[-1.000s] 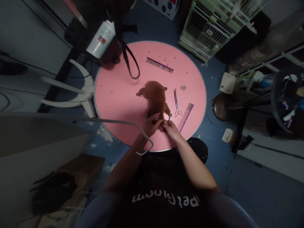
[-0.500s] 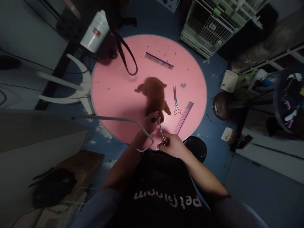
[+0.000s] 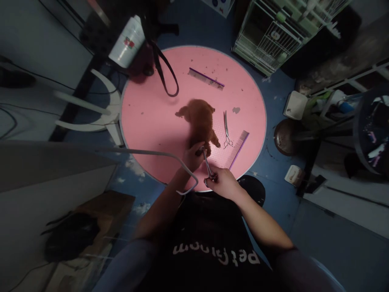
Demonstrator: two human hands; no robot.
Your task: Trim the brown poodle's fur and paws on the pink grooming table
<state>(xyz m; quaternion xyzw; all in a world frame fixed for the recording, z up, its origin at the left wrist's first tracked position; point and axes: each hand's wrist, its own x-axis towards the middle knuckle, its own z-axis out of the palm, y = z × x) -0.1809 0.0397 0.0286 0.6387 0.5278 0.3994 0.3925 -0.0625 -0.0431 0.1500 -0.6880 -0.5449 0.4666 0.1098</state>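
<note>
A small brown curly-coated dog (image 3: 201, 117) stands on the round pink grooming table (image 3: 146, 97). My left hand (image 3: 193, 157) is closed on the near end of the dog; which body part it grips is hidden by my fingers. In my right hand (image 3: 225, 183) is a pair of scissors (image 3: 207, 163), with fingers at the handle rings and blade tips beside my left fingers, close to the fur. A second pair of scissors (image 3: 226, 132) lies to the right of the dog. Beside it rests a purple-backed comb (image 3: 238, 149), and another comb (image 3: 206, 78) lies farther back.
A bent grey metal arm (image 3: 158, 153) crosses above the table's near left edge, over my left forearm. A black strap loop (image 3: 170, 79) hangs at the back left by a white container (image 3: 127, 42). A wire cage (image 3: 270, 38) and a black stool (image 3: 253, 190) stand beyond the table.
The whole view has shifted slightly. My right hand and its scissors have moved slightly up towards the dog; my left hand keeps its hold.
</note>
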